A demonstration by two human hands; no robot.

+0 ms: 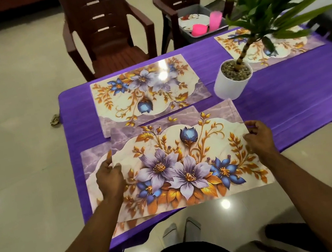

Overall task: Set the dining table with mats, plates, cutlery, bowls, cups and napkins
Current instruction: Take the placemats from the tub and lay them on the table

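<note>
Mat (184, 162) pinched at both side edges, left fingers (110, 169), right fingers (252, 132)

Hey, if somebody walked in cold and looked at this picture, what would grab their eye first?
First, the big floral mat at the near edge of the purple table, held by the left hand and right hand at its two short sides, lying askew over another mat beneath. Next, the white plant pot with green leaves, standing right of a matching far mat. Behind it, on a chair, a grey tub holds pink cups.
</note>
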